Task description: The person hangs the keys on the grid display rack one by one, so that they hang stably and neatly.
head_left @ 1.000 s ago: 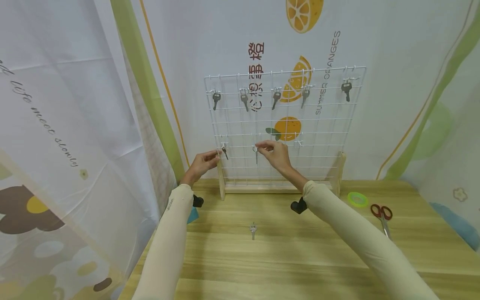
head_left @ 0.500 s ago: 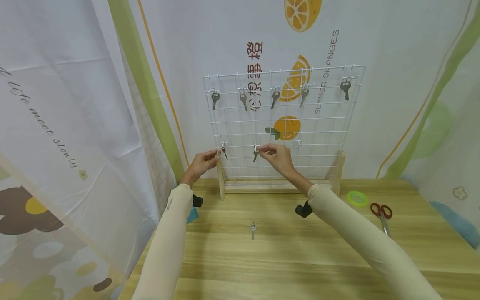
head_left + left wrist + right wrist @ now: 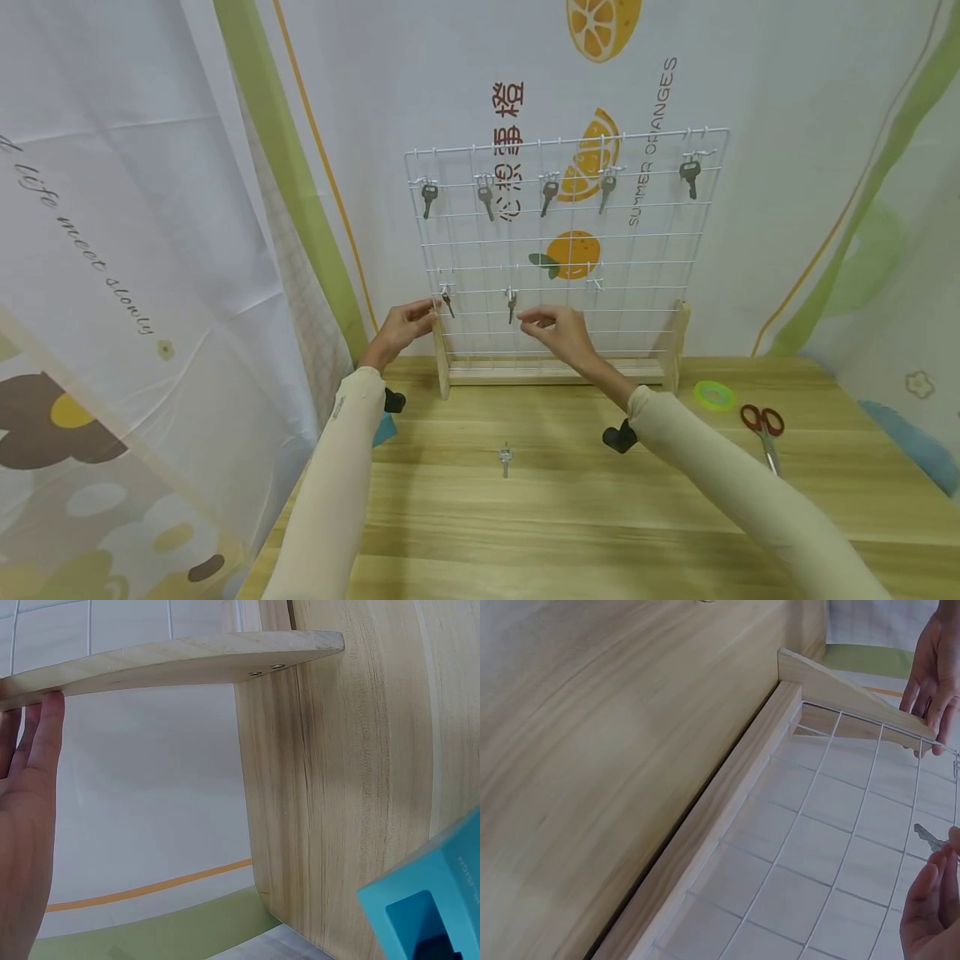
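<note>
A white wire grid rack (image 3: 558, 239) with wooden feet stands on the table. My left hand (image 3: 401, 327) grips its left wooden side piece (image 3: 187, 660), fingers against the wood. My right hand (image 3: 561, 332), loosely curled, is just right of a key (image 3: 512, 308) hanging from a lower hook. Seen from the right wrist, the key's blade (image 3: 928, 836) sticks out by the fingertips. Another key (image 3: 448, 303) hangs on the lower left hook. Several keys, among them one at the upper right (image 3: 690, 177), hang along the top row. A lower right hook (image 3: 596, 284) carries no key.
One more key (image 3: 506, 460) lies on the wooden table (image 3: 570, 517) in front of the rack. To the right are a roll of green tape (image 3: 715, 396) and red-handled scissors (image 3: 765, 429). A blue box (image 3: 427, 892) sits near my left wrist. Printed curtains hang behind.
The right hand has let go of the key at the lower middle hook and moved slightly down and right. That key now hangs by itself. The left hand keeps its place on the rack.
</note>
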{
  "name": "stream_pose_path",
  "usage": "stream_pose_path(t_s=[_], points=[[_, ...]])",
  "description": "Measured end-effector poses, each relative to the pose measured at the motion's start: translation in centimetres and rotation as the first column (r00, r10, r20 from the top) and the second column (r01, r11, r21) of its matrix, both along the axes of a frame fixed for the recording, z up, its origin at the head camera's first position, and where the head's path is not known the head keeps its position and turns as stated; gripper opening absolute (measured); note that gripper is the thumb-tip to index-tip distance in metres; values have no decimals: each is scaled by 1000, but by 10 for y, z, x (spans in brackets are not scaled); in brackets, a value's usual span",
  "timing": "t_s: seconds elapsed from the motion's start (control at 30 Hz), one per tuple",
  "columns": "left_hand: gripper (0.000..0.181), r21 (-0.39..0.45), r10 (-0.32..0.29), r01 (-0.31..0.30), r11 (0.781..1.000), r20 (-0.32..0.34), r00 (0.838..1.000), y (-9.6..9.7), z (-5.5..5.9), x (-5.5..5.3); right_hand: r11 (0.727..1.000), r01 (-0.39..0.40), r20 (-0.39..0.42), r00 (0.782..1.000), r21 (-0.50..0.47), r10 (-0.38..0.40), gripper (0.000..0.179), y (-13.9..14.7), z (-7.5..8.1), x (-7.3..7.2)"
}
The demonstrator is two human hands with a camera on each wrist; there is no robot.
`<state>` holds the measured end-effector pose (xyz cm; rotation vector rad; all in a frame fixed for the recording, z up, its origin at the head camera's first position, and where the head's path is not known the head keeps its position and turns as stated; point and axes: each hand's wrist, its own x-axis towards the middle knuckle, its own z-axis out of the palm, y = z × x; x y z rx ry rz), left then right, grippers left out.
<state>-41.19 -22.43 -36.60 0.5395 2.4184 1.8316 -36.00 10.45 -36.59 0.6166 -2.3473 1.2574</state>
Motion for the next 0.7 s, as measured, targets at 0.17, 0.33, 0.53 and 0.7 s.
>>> stream_pose_path(t_s=[0.17,0.33,0.53,0.7], points=[[47,-6,6,-6,1000,11,1000,1,1,1,999,-35,6,999,20,35,18,2,-10,5],[47,-10,-1,1,1000,4,1000,2,3,2,997,-65,2,998,49,65,17,4,-20,9],[47,3,-3,3,1000,11,1000,2,5,5,994,-85,40,996,72,82,17,4,-30,19],[48,16,-9,8,1000,18,1000,2,5,5,988,-125,26,992,92,123,15,6,-40,25]])
